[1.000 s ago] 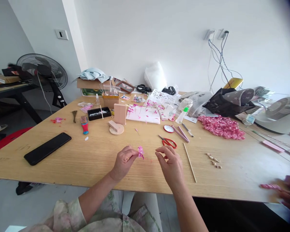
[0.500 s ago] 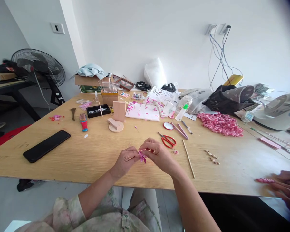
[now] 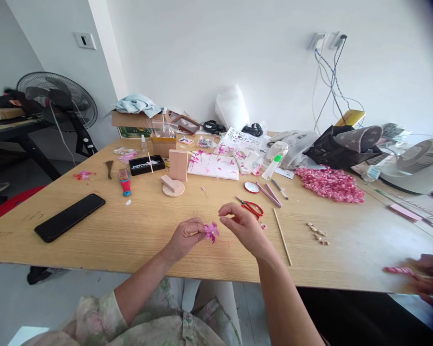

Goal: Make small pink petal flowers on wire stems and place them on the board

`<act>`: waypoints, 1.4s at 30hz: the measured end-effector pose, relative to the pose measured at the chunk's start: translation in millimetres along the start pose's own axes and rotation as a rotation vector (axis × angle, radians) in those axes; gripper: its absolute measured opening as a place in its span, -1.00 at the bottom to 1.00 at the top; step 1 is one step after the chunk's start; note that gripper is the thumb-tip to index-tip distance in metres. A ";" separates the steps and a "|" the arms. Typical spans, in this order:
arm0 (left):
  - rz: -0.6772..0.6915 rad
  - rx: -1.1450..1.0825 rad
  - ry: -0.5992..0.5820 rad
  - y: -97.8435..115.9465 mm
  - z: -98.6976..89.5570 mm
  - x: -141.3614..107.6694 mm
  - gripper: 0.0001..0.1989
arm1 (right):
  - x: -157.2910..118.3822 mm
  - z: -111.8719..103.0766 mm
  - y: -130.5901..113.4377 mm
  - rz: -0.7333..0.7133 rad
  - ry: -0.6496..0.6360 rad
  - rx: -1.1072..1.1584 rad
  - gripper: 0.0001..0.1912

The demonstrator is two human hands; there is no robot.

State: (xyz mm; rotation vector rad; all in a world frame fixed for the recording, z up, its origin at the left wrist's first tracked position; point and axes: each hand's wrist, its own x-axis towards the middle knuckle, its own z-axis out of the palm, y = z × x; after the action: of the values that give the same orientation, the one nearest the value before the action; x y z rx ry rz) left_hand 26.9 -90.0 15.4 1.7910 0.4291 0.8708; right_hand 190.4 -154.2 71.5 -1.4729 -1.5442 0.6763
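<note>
A small pink-purple artificial flower (image 3: 211, 232) with a pale centre is pinched between the thumb and fingers of my left hand (image 3: 186, 236), above the table's front part. To the right of the flower, my right hand (image 3: 240, 227) hangs apart from it, thumb and forefinger parted with nothing visible between them. Just beyond my right hand lie red-handled scissors (image 3: 251, 207), partly covered by it. A thin wooden stick (image 3: 282, 236) rests on the table to the right of that hand.
A white block (image 3: 213, 166) bearing pink flower stems stands behind, beside wooden pieces (image 3: 173, 188). To the left lie a black phone (image 3: 70, 217) and a brush (image 3: 124, 182). A pink braided heap (image 3: 330, 184) is at right. Another person's hand (image 3: 431, 281) holds a pink twisted piece.
My right hand has let go of the flower and drawn back to the right, its fingers parting. The flower now shows its open face in my left hand.
</note>
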 end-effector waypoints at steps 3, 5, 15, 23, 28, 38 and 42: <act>0.008 0.056 0.063 1.2 -3.1 2.1 -0.85 | -12.9 14.2 14.6 0.142 0.058 0.092 -0.86; 0.016 0.106 0.115 0.4 -4.0 4.8 -0.86 | -23.7 31.2 25.5 0.220 0.015 0.197 -0.82; 0.115 0.542 -0.079 -6.0 5.8 21.8 -0.77 | -26.9 33.2 -9.8 -0.020 -0.050 -0.674 -0.79; 0.153 0.291 -0.160 16.5 6.6 16.5 -0.81 | 3.2 1.7 38.1 -0.008 -0.141 -0.124 -0.80; 0.052 0.274 0.201 1.0 0.5 18.8 -0.90 | -22.6 39.1 48.5 0.080 0.057 -0.085 -0.75; -0.118 0.049 0.298 -9.8 10.0 28.9 -0.92 | -25.0 47.3 46.0 0.131 0.136 -0.148 -0.74; -0.171 -0.034 0.317 -11.4 8.0 30.1 -0.91 | -33.8 30.5 44.6 0.151 0.153 -0.345 -0.83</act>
State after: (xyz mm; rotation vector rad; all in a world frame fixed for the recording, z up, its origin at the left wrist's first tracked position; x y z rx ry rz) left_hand 54.2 -71.4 14.2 1.5623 0.7552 1.0367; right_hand 183.5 -174.9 11.6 -1.8673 -1.4924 0.3821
